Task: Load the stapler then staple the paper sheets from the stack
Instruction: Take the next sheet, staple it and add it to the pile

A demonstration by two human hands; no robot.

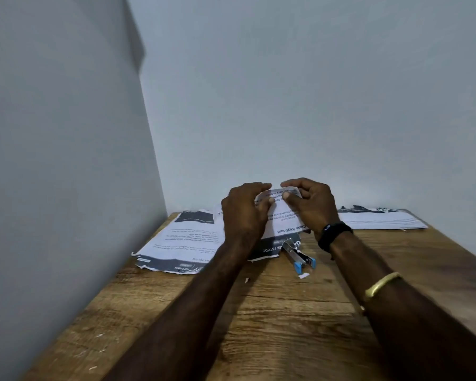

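Note:
Both hands hold up a printed paper sheet (282, 215) near the table's far middle. My left hand (243, 209) pinches its top left edge, and my right hand (312, 203) pinches the top right corner. The sheet's dark lower band touches the table. A metal stapler (298, 255) with a blue end lies on the wood just below the sheet, between my forearms, touched by neither hand. A stack of printed sheets (182, 243) lies flat at the left. More sheets (379, 218) lie at the back right.
The wooden table (272, 312) meets a grey wall on the left and another behind. Small paper scraps (303, 275) lie near the stapler. The table's right edge drops away at far right.

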